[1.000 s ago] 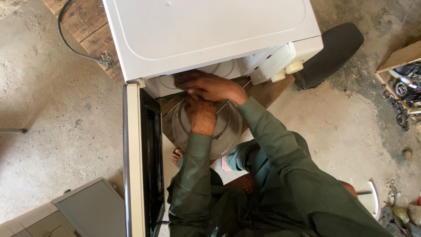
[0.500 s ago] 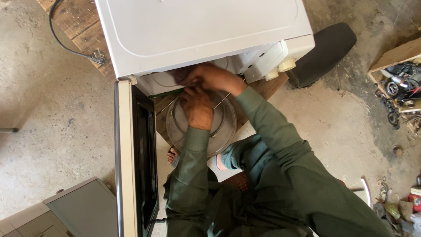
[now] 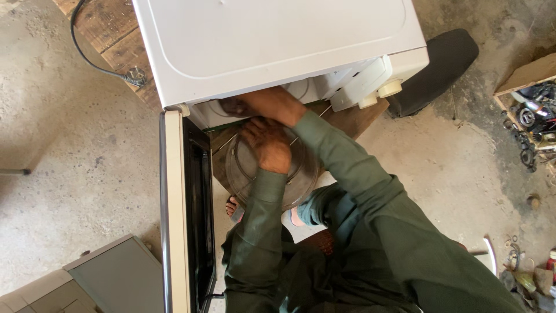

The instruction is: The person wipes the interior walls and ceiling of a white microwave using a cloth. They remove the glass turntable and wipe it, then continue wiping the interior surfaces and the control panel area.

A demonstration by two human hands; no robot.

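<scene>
A white microwave oven [image 3: 278, 40] sits on a wooden table, its door [image 3: 176, 214] swung open toward me. A round clear glass turntable plate [image 3: 304, 177] rests at the oven's mouth. My left hand [image 3: 269, 148] lies on top of the plate, fingers curled over its far part. My right hand [image 3: 260, 105] reaches into the oven cavity just under the top edge; its fingers are partly hidden, and what they grip is unclear. Both arms wear green sleeves.
A black power cord with plug [image 3: 136, 76] lies on the wooden table [image 3: 116, 29] at the left. A grey box [image 3: 110, 278] stands lower left. A black cushion [image 3: 440, 64] lies right of the oven. Metal scrap [image 3: 533, 122] sits at the right edge on the concrete floor.
My right hand has pushed further into the oven cavity. My left hand stays on the glass plate, shifted slightly. The view has moved a little.
</scene>
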